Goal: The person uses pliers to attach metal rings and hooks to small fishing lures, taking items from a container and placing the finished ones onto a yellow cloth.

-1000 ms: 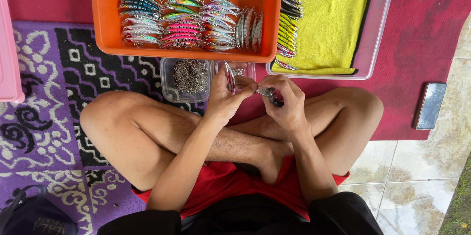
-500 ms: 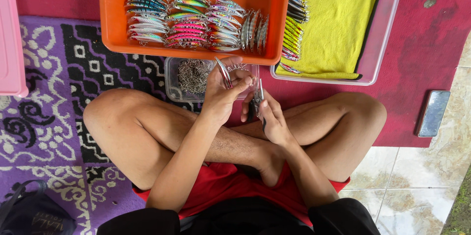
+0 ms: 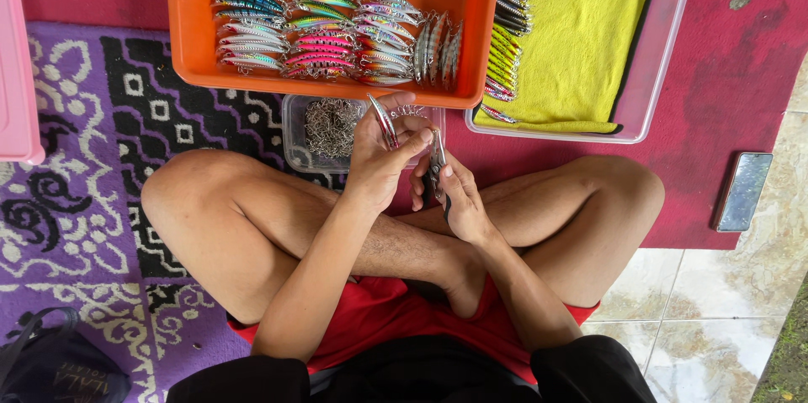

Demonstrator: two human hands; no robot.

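Patterned purple rug [image 3: 76, 226] and red mat [image 3: 724, 92] carry trays.

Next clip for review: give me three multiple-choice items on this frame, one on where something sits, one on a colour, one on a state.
1. Where does the clear box of small hooks sit?
A. On the yellow cloth
B. Just in front of the orange tray, by the left hand
C. On the tiled floor beside the phone

2. What colour is the cloth in the clear tray?
A. Yellow
B. Blue
C. White

3. What is the left hand doing?
A. Lying flat on the knee
B. Reaching for the phone
C. Pinching a slim silvery lure

Answers: 1 B, the box lies against the near rim of the orange tray. 2 A, the cloth is bright yellow. 3 C, the fingers close on the lure, while the right hand grips pliers.
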